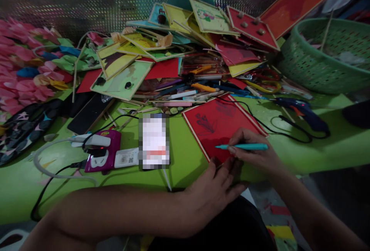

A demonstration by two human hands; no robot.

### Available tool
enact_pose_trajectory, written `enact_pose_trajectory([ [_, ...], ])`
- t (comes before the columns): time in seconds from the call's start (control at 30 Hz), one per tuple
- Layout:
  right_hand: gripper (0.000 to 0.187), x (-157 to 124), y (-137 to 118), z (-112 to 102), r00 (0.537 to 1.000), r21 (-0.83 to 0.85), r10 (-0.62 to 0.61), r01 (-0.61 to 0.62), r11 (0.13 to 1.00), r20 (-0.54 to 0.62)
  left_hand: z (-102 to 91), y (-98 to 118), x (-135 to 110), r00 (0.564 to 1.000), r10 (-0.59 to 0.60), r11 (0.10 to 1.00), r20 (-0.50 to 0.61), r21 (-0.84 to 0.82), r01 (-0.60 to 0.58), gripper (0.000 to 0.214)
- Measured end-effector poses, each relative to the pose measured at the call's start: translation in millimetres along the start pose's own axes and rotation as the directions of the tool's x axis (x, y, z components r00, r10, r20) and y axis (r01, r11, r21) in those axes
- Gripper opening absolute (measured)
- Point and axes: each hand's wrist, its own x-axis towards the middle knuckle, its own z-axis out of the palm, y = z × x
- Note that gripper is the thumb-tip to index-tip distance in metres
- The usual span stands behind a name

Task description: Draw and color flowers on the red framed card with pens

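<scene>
My right hand (253,151) is closed round a turquoise marker pen (251,147), its tip pointing left just over the red card. Dark flower-like line drawings mark this red card (199,139), which lies tilted on the table with thin wooden strips along its edges. Palm down, my left hand (214,189) lies across the card's near edge with its fingers stretched out and a little apart. That near edge is partly hidden beneath both hands.
Left of the card are a phone (154,139) with a blurred screen and a purple power strip (104,151) with cables. A glue gun (303,114) and green basket (326,58) stand right. Framed pictures (124,79) and pens pile up behind; pink paper petals (26,66) lie far left.
</scene>
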Motion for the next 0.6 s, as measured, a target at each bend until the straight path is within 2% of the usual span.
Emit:
enact_pose_trajectory([
  [0.23, 0.031, -1.3, -3.6, 0.6, 0.999, 0.017, 0.034, -0.034, 0.999, 0.015, 0.5, -0.2, -0.3, 1.0, -0.002, 1.0, -0.027, 0.025, 0.003, 0.057],
  [0.6, 0.029, -1.9, -3.0, -0.9, 0.997, 0.064, 0.052, -0.056, 0.996, 0.051, -1.9, -2.0, 0.2, 0.998, 0.038, 0.999, 0.047, -0.004, -0.038, 0.062],
])
